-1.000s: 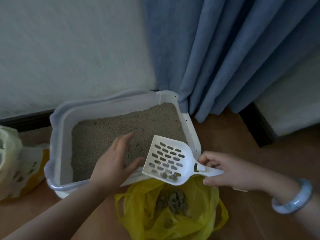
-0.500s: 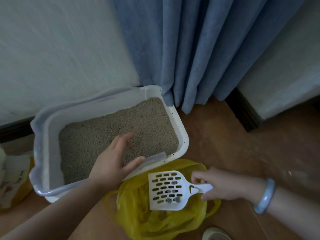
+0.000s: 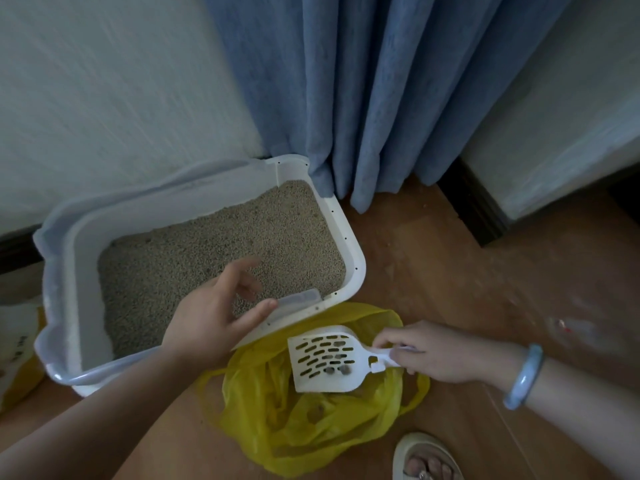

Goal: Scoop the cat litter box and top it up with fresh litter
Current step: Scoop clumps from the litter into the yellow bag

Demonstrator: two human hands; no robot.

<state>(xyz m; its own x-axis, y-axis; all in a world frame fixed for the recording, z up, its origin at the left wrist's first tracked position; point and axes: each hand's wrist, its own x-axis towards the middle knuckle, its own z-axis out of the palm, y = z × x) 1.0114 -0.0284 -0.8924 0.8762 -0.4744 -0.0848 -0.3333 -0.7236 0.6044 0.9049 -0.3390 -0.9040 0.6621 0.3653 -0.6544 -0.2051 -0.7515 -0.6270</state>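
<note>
A white litter box [image 3: 355, 252] full of beige litter [image 3: 214, 251] stands on the floor against the wall. My left hand [image 3: 211, 315] hovers over its near rim, fingers spread and relaxed, holding nothing. My right hand [image 3: 429, 351] grips the handle of a white slotted scoop [image 3: 323, 363], held flat over an open yellow plastic bag [image 3: 311, 420]. A few dark clumps lie in the scoop near the handle end.
A blue curtain [image 3: 381, 98] hangs behind the box's far right corner. A white and yellow litter bag [image 3: 15, 344] sits at the left edge. My sandalled foot [image 3: 424, 459] is at the bottom right. The floor is brown wood with scattered grains.
The scoop has come from above the box's near edge down and right over the yellow bag. My left hand has stayed over the box rim, its fingers now spread a little wider.
</note>
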